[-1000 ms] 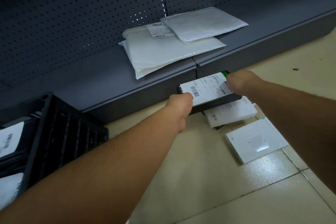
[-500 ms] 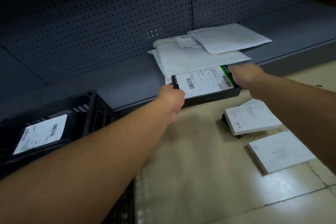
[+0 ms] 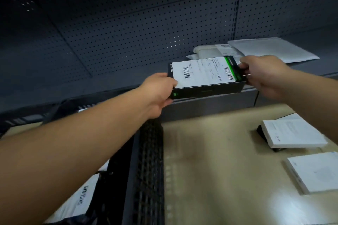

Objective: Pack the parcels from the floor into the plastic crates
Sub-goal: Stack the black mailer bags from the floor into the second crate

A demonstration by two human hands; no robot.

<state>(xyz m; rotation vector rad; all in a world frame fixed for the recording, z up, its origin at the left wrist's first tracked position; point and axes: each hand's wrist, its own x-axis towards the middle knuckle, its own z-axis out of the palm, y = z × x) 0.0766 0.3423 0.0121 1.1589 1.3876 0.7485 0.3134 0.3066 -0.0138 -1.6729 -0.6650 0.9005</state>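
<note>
I see two bare arms reaching forward, carrying a flat black box [image 3: 206,78] between them, clear of the floor. A white shipping label with barcodes covers most of its top, and a green band runs along its right end. The left hand [image 3: 158,90] grips the box's left end, thumb on top by the label's corner and fingers under it. The right hand [image 3: 263,74] grips the right end, fingers curled round the green edge. Holding it by both short ends keeps it level and label-up, which I judge suits setting it down flat.

The box hangs in front of a low grey shelf [image 3: 210,104] backed with perforated panel, where white padded mailers [image 3: 270,49] lie overlapping. Below the left forearm stands a black plastic crate [image 3: 148,160] with slotted walls; inside it I can make out a parcel with a barcode label [image 3: 82,197]. The box is nearly above the crate's right wall, so I judge it is on its way in, not yet placed.

Two white flat boxes remain on the beige tiled floor [image 3: 219,179] at the right: one [image 3: 292,133] propped on something dark, another [image 3: 316,173] nearer me, lying flat. Both are well apart from the crate.
</note>
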